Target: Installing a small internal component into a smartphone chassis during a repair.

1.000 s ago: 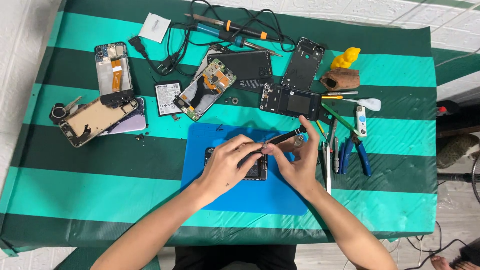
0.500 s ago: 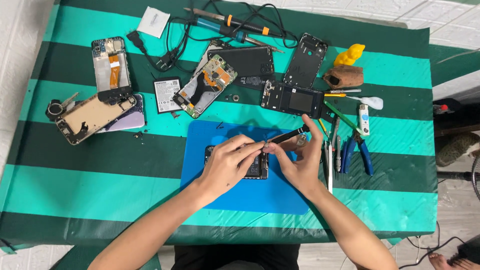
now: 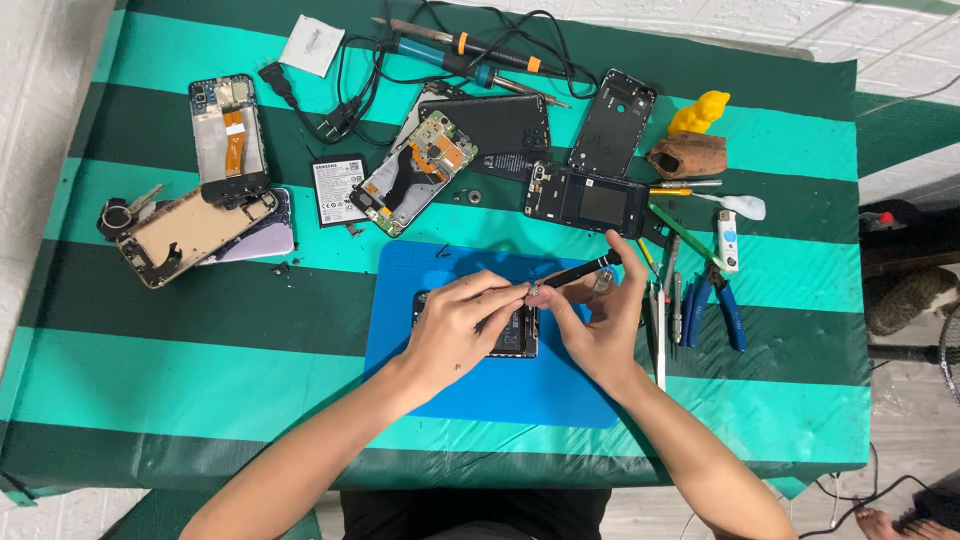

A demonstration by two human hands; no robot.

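Green-striped cloth (image 3: 150,380) covers table, white tile floor around. Blue mat (image 3: 560,390) centre, phone (image 3: 505,335) on it. Left hand (image 3: 460,325) pinched on small part over phone; right hand (image 3: 600,325) grips black tool (image 3: 580,270). Phone parts, pliers (image 3: 715,305) scattered.

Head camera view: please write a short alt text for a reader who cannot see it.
Two bare hands, left hand and right hand, meet over an opened phone on a blue mat, the right hand holding a thin black tool. Around them, a green striped table holds dismantled phones, a soldering iron and blue pliers.
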